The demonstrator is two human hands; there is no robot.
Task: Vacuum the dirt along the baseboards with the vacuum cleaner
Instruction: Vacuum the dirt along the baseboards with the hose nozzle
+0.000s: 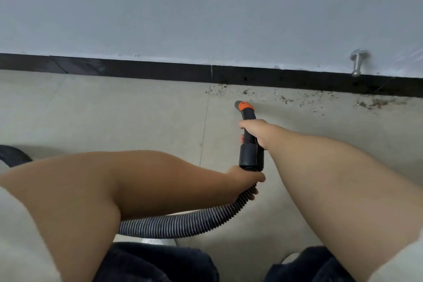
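1. Dark shape at the far left edge is cut off; cannot tell what it is. Dark clothing along the bottom edge is only partly in view.
2. Vacuum nozzle: black tube, orange collar, grey tip, aimed at the floor near the dark baseboard. Whether the tip touches the floor is unclear.
3. Brown dirt lies scattered along the baseboard, right of the nozzle.
4. Ribbed grey hose curves back under the left forearm.
5. Right hand wraps the nozzle tube; fingers mostly hidden.
6. Left hand grips the hose just behind the cuff.
7. Metal doorstop projects from the wall.
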